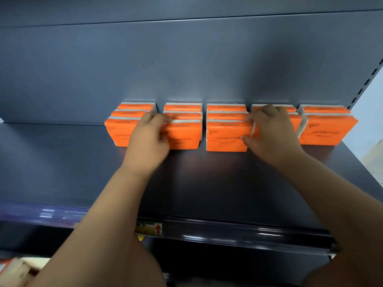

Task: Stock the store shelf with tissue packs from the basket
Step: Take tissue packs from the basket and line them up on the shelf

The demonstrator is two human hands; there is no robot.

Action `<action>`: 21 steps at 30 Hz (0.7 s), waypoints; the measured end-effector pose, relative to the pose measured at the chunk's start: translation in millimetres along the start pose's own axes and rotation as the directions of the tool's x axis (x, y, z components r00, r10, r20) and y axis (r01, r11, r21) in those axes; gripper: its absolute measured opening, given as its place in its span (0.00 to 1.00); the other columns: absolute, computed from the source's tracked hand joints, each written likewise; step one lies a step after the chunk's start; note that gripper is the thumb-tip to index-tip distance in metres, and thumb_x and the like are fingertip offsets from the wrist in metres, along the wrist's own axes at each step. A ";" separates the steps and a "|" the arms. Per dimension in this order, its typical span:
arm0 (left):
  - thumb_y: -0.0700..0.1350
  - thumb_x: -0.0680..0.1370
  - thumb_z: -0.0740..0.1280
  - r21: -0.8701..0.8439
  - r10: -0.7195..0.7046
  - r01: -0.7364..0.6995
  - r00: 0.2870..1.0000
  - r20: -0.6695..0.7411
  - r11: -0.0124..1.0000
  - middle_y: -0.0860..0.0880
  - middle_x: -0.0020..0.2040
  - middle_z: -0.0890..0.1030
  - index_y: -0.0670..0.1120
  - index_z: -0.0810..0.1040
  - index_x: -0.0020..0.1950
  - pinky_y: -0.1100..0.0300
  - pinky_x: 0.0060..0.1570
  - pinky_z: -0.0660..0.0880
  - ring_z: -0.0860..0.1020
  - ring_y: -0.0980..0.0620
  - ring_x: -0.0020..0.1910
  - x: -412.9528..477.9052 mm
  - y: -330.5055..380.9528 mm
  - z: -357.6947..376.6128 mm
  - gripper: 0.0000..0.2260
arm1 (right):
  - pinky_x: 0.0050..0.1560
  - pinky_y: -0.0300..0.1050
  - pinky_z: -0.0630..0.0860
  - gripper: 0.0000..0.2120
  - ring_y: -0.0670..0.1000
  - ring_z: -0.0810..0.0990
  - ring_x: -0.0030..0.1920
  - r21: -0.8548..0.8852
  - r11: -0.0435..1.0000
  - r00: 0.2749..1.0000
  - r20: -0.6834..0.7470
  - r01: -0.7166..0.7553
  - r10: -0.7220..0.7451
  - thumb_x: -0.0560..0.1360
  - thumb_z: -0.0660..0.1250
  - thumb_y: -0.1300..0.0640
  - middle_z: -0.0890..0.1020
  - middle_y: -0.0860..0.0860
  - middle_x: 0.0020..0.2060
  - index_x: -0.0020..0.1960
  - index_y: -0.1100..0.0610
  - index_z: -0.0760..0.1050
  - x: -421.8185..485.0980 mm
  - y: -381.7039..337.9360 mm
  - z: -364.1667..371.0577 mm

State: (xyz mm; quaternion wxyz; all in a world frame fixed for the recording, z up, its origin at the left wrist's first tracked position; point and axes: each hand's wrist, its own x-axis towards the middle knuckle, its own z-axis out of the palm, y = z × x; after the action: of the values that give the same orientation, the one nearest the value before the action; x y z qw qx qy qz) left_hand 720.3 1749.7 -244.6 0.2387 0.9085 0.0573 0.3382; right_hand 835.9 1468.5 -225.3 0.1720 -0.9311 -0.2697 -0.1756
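My right grip (271, 133) clasps the right pack (295, 123), just beside the middle pack (227, 136). My left grip (148, 139) clasps the left pack (183, 138) opposite, both lying lengthwise.

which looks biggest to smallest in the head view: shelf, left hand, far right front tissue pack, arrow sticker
shelf
left hand and far right front tissue pack look alike; hand is nearer, so unranked
arrow sticker

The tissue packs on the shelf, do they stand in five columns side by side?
Yes, the orange tissue packs stand in five columns side by side at the back of the shelf.
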 end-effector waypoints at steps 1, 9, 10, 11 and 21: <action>0.27 0.68 0.61 0.060 0.012 -0.012 1.000 -0.002 0.998 0.42 0.57 0.79 0.41 0.82 0.60 0.57 0.59 0.73 0.77 0.42 0.57 1.5 -0.4 2.2 0.24 | 0.63 0.57 0.72 0.25 0.64 0.74 0.60 -0.010 1.000 1.000 -0.015 0.001 -0.001 0.65 0.80 0.55 0.80 0.58 0.57 0.60 0.57 0.81 -0.5 -0.1 1.1; 0.30 0.67 0.65 0.305 0.067 -0.088 0.995 0.078 0.948 0.41 0.54 0.81 0.43 0.80 0.59 0.41 0.59 0.74 0.76 0.34 0.54 10.6 8.9 21.7 0.22 | 0.66 0.59 0.73 0.28 0.62 0.73 0.67 0.000 0.999 0.993 -0.108 0.041 -0.041 0.68 0.77 0.58 0.77 0.57 0.64 0.67 0.58 0.76 -14.3 -0.8 6.8; 0.30 0.67 0.65 0.308 0.055 -0.078 0.995 0.082 0.948 0.41 0.54 0.80 0.43 0.80 0.59 0.40 0.58 0.74 0.76 0.34 0.54 11.6 9.5 22.0 0.22 | 0.69 0.60 0.71 0.29 0.62 0.71 0.70 0.016 0.998 0.993 -0.105 0.054 -0.052 0.68 0.76 0.59 0.76 0.57 0.67 0.68 0.59 0.75 -15.6 0.2 7.5; 0.30 0.67 0.65 0.313 0.046 -0.071 0.995 0.086 0.947 0.41 0.54 0.80 0.43 0.80 0.59 0.39 0.58 0.74 0.75 0.33 0.54 12.3 9.5 22.1 0.22 | 0.72 0.61 0.69 0.30 0.61 0.69 0.74 0.029 0.998 0.994 -0.096 0.059 -0.056 0.69 0.76 0.60 0.75 0.57 0.69 0.70 0.59 0.74 -17.0 0.7 7.7; 0.51 0.77 0.64 0.403 0.051 -0.115 0.985 0.167 0.908 0.43 0.69 0.77 0.44 0.76 0.70 0.42 0.72 0.67 0.71 0.38 0.71 -11.4 39.9 -7.3 0.23 | 0.81 0.50 0.56 0.27 0.51 0.60 0.80 0.354 0.925 0.990 -0.076 0.134 -0.115 0.82 0.60 0.49 0.69 0.52 0.77 0.79 0.57 0.66 -36.5 -49.0 9.5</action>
State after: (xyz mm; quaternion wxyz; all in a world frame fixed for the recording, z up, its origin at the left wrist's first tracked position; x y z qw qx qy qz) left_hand 704.6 1714.5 -227.7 0.0314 0.9631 0.0699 0.2580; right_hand 781.6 1495.4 -237.9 0.3345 -0.8600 -0.3511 -0.1590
